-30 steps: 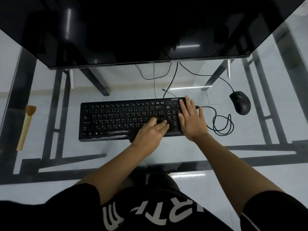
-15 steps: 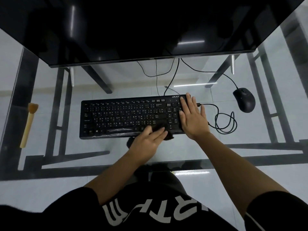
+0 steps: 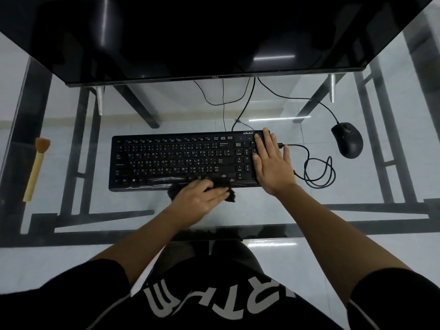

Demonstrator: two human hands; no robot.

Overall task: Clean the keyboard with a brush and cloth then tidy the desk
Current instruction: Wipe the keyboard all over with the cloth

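Head camera looks steeply down, close over the glass desk (image 3: 357, 186).

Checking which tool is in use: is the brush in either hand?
No, the brush lies alone at the desk's left edge, while the left hand presses the cloth and the right hand rests flat on the keyboard.

Your black plastic keyboard (image 3: 181, 160) sits mid-frame on the clear glass desk (image 3: 250, 210), below the wide black monitor (image 3: 214, 32) filling the top. Your left hand (image 3: 200, 201) presses a dark crumpled cloth (image 3: 230, 197) at the keyboard's lower edge; your right hand (image 3: 273, 165) lies flat on its right end. The wooden-handled brush (image 3: 35, 170) lies far left, the black mouse (image 3: 347, 140) upper right, well apart.
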